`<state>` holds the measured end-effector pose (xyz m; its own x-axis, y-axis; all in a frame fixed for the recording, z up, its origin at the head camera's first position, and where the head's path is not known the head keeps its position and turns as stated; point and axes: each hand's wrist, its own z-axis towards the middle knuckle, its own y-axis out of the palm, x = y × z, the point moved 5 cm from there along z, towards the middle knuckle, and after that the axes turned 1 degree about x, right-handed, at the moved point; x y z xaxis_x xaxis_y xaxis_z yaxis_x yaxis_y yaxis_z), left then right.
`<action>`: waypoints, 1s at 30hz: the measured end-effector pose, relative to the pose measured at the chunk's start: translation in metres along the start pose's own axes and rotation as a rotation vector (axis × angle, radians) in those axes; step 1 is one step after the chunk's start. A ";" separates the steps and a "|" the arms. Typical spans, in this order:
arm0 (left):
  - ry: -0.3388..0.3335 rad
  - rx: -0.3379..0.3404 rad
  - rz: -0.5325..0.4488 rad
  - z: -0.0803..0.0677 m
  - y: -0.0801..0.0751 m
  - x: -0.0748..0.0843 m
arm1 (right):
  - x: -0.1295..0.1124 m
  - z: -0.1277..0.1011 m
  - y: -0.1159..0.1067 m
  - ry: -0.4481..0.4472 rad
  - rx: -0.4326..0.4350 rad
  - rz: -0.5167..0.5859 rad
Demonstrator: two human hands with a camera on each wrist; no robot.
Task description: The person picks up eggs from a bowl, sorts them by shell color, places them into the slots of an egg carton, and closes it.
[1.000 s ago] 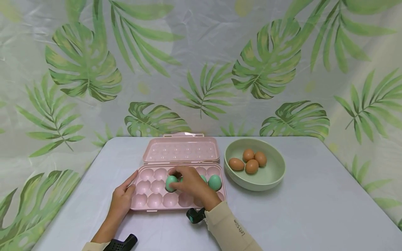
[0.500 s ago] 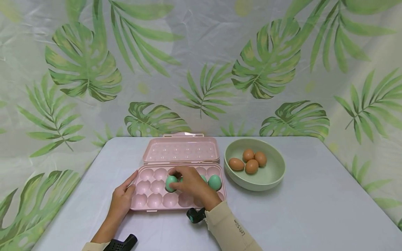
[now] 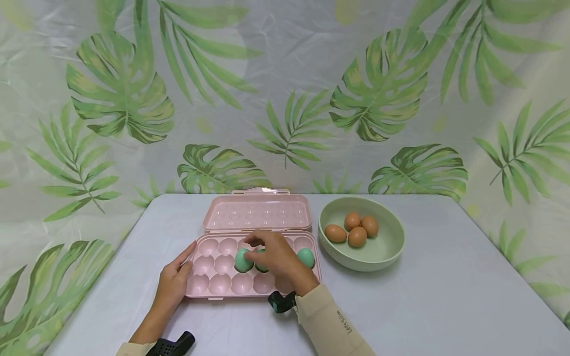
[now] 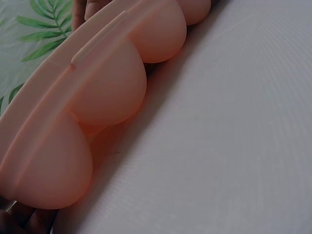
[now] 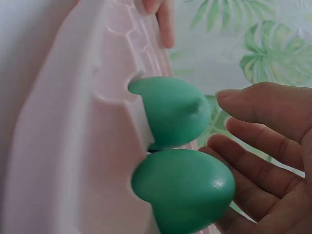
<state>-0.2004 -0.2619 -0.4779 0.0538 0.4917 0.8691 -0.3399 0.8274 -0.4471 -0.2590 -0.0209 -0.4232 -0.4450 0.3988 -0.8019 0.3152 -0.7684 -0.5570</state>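
Observation:
A pink egg tray (image 3: 209, 267) lies open on the table, its lid (image 3: 257, 212) folded back. Three green eggs stand in its middle row: one (image 3: 243, 261), a second (image 3: 261, 267) partly behind my fingers, and a third (image 3: 306, 257) at the right end. My right hand (image 3: 267, 253) hovers over the middle eggs. In the right wrist view its fingers (image 5: 263, 146) are spread and relaxed beside two green eggs (image 5: 170, 112) (image 5: 183, 190), gripping neither. My left hand (image 3: 175, 277) rests with straight fingers on the tray's left edge; the tray's cups (image 4: 112, 92) fill the left wrist view.
A pale green bowl (image 3: 387, 252) with several brown eggs (image 3: 352, 228) stands to the right of the tray. The white table (image 3: 445, 296) stretches to the right and front. A leaf-print curtain hangs behind.
My right hand has drawn back slightly to the right, uncovering a second green egg beside the first. The left hand has stayed put.

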 end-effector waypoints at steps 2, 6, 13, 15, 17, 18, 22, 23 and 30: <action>0.003 0.000 0.001 0.000 0.000 0.000 | -0.001 0.001 -0.003 -0.011 0.006 -0.013; 0.004 0.000 0.002 0.001 0.000 0.000 | -0.004 0.003 -0.009 -0.051 0.018 -0.033; 0.005 0.002 -0.016 0.003 0.000 0.000 | -0.006 0.004 -0.024 -0.050 0.052 0.005; -0.001 -0.004 -0.019 0.003 0.001 -0.001 | -0.004 0.003 -0.029 -0.048 0.071 0.008; -0.006 -0.015 -0.025 0.003 0.003 -0.003 | -0.002 0.001 -0.034 -0.048 0.089 0.002; -0.007 -0.018 -0.027 0.003 0.004 -0.003 | -0.001 0.000 -0.037 -0.048 0.098 0.001; -0.007 -0.017 -0.023 0.001 0.005 -0.004 | -0.001 -0.005 -0.049 -0.067 0.126 -0.003; -0.006 -0.015 -0.021 0.001 0.005 -0.004 | -0.001 -0.006 -0.053 -0.070 0.136 -0.008; -0.001 -0.013 0.000 0.001 0.001 -0.001 | 0.001 -0.011 -0.077 -0.053 0.156 -0.027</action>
<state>-0.2012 -0.2622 -0.4793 0.0526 0.4914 0.8693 -0.3278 0.8308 -0.4498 -0.2749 0.0440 -0.3839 -0.4960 0.3969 -0.7723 0.1700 -0.8278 -0.5346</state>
